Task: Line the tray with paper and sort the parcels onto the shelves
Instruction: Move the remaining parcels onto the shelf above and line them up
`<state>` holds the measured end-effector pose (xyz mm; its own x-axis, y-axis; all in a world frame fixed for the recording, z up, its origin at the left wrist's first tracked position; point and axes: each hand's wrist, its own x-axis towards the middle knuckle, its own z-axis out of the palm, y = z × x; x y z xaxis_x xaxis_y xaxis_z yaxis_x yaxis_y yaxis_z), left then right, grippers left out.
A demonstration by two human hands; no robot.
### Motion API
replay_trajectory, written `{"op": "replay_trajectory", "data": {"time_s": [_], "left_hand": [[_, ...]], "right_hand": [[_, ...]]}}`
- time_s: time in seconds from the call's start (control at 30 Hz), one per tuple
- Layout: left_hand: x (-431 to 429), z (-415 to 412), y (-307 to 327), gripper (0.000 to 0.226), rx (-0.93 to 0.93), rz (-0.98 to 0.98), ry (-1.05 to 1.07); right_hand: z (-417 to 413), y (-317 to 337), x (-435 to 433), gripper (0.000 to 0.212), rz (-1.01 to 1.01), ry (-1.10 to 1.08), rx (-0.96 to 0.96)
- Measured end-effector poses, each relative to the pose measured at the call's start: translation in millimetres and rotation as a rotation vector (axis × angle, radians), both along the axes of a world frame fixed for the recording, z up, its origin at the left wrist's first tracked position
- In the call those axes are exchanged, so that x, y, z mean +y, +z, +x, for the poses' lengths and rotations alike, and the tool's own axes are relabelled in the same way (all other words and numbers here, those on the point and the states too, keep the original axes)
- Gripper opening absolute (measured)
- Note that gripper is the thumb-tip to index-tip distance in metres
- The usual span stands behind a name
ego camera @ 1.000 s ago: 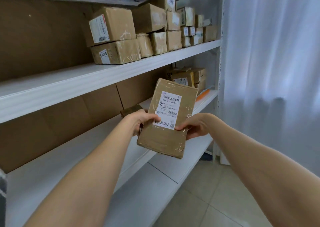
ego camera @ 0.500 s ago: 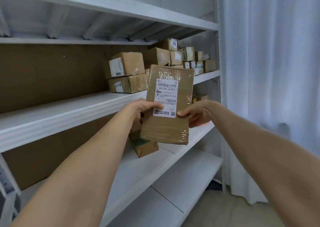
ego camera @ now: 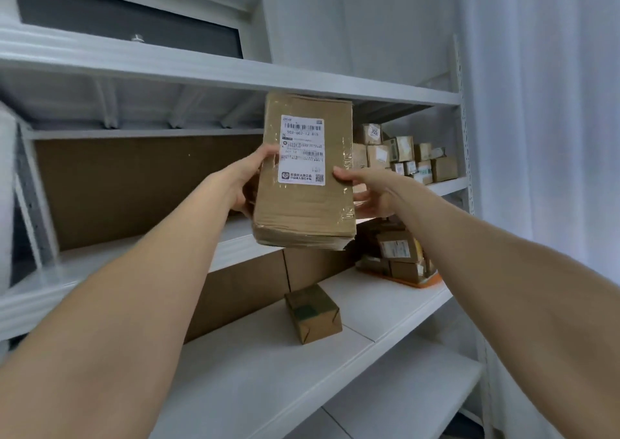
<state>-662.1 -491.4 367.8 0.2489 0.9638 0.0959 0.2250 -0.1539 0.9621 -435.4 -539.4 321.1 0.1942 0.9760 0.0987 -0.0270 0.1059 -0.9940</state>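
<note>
parcel [ego camera: 302, 187] upright, label facing person, likely to read it | left hand [ego camera: 248, 183], right hand [ego camera: 365, 190] clasp its sides | 2 hands steady it

A parcel storeroom: tall white metal shelves [ego camera: 235, 74] carry rows of taped cardboard parcels [ego camera: 443, 168] with printed shipping labels [ego camera: 302, 150]. More sit stacked in an orange tray [ego camera: 427, 281], and a pale curtain [ego camera: 543, 136] hangs alongside.

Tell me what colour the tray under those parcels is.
The tray is orange, seen in the head view.
</note>
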Motion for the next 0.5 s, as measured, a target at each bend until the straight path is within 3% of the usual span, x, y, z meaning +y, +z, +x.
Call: {"op": "replay_trajectory", "data": {"time_s": [0.2, 0.37, 0.5], "left_hand": [[-7, -45, 23, 0.095, -0.002, 0.035, 0.066], [0, -70, 27, 0.061, -0.046, 0.025, 0.232], [8, -76, 24, 0.045, -0.107, -0.025, 0.340]], "right_hand": [[-41, 28, 17, 0.054, 0.093, 0.024, -0.005], [-81, 36, 36, 0.038, 0.081, 0.030, 0.005], [-97, 35, 62, 0.054, 0.090, 0.056, 0.002]]}}
